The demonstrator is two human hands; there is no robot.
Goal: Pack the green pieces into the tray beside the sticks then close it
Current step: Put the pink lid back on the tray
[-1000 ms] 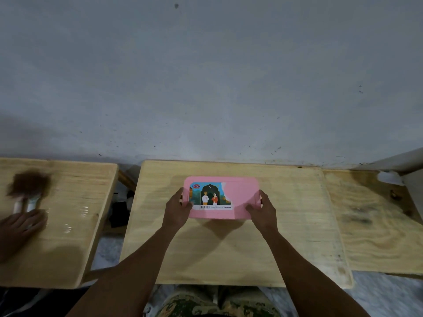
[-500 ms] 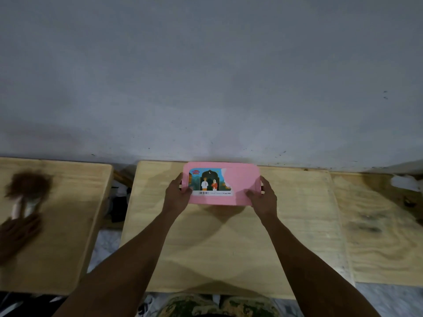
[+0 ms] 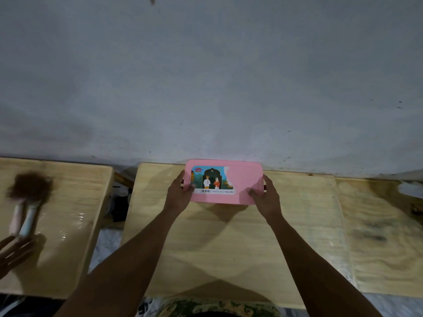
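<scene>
Head view. The pink tray (image 3: 245, 183) is at the far edge of the middle table (image 3: 229, 248), close to the grey wall (image 3: 206, 88). Its lid is on and covers the whole top, so the green pieces and the sticks cannot be checked. Judged from this, the closing step is done or in its last press.

The left hand (image 3: 178, 194) grips the left short end. The right hand (image 3: 266, 197) grips the right short end. Each thumb lies on top of the lid near its near corner, and the fingers curl round the end below. Holding at both ends probably serves two purposes: it keeps the lid seated evenly, and it keeps the tray level. A shadow falls on the table just near of the tray. Whether the tray rests flat or is held slightly up cannot be told.

The long axis of the tray runs left to right, parallel to the wall. The printed label (image 3: 211, 179) occupies the left part of the lid. Its barcode strip is on the near side, so the print reads upright to the person holding it.

On the left table (image 3: 68, 225) lie two pale-handled brushes (image 3: 25, 216), blurred, with another person's hand (image 3: 11, 250) just near of them. A stained table (image 3: 384, 236) adjoins on the right.
</scene>
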